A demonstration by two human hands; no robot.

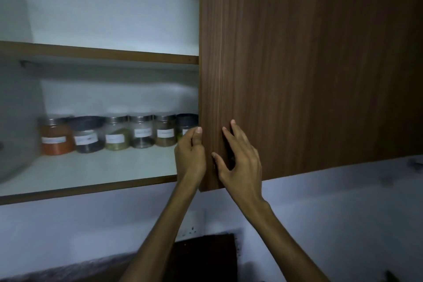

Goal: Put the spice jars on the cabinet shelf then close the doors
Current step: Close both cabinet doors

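Six spice jars sit rowed on the lower shelf, just left of the left hand, whose grip pinches the door edge; the right hand lies flat, released. Best swing it steadily, fingers clear.

A person's left hand grips the edge of a brown wood-grain cabinet door while the right hand rests spread on its face, beside six labelled spice jars lined up on the lower shelf.
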